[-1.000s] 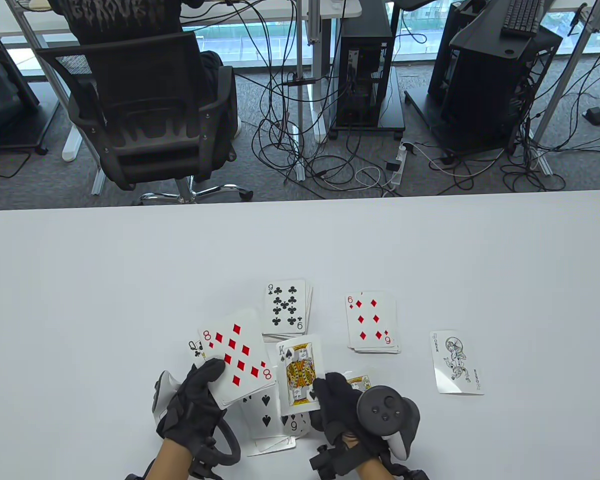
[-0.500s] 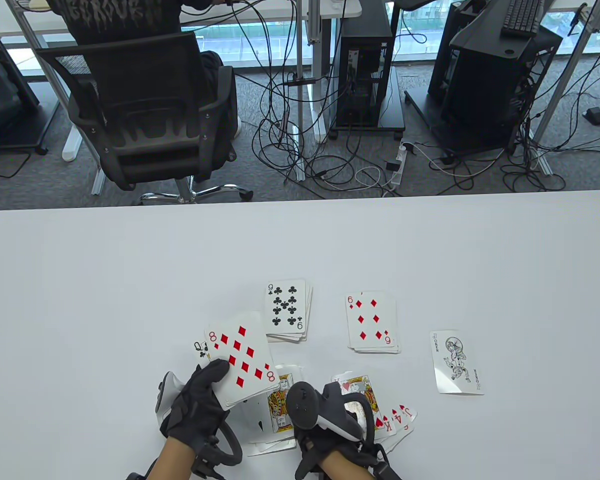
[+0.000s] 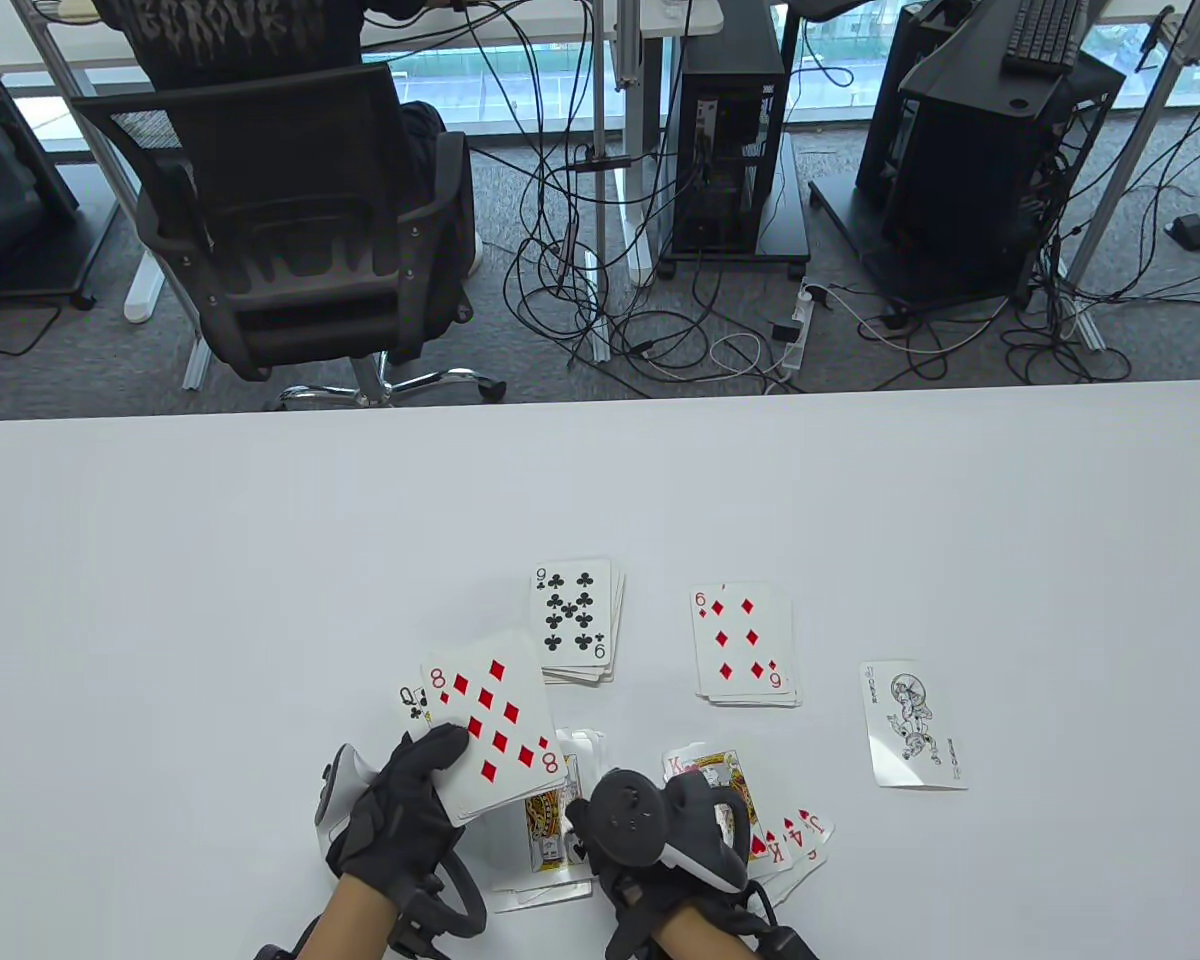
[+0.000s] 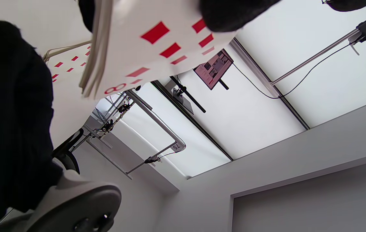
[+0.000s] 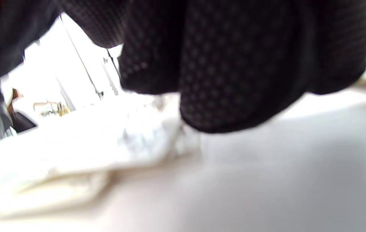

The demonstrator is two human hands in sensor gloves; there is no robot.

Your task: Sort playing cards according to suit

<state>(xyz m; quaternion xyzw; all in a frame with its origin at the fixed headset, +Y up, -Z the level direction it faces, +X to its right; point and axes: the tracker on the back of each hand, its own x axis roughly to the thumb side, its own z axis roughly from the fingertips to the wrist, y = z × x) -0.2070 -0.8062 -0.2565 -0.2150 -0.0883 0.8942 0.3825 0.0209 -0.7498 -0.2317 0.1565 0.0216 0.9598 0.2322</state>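
Table view: the left hand [image 3: 400,810] grips a fanned deck face up, the eight of diamonds [image 3: 495,728] on top with a queen of clubs [image 3: 413,703] peeking out behind it; the thumb lies across the near corner. The right hand [image 3: 660,830] is palm down over the spade pile [image 3: 550,830], where a king lies face up; whether its fingers are closed on a card I cannot tell, as the tracker hides them. On the white worktop [image 3: 210,560] sit a club pile topped by the nine [image 3: 575,620], a diamond pile topped by the six [image 3: 745,645], a loosely spread heart pile [image 3: 760,820] and a lone joker [image 3: 915,725]. Judgement: the spade is being laid down; squaring it flat on its pile before letting go would keep the slick cards from sliding, and the eight belongs on the diamond pile next. Left wrist view: the deck's [image 4: 157,48] edge shows thin, stacked, slightly splayed layers, glossy white faces with crisp red pips, pinched by dark glove fabric. Right wrist view: blurred; textured, dotted glove fingers [image 5: 234,64] hang close over pale cards [image 5: 105,141] on the matte worktop, contact uncertain.
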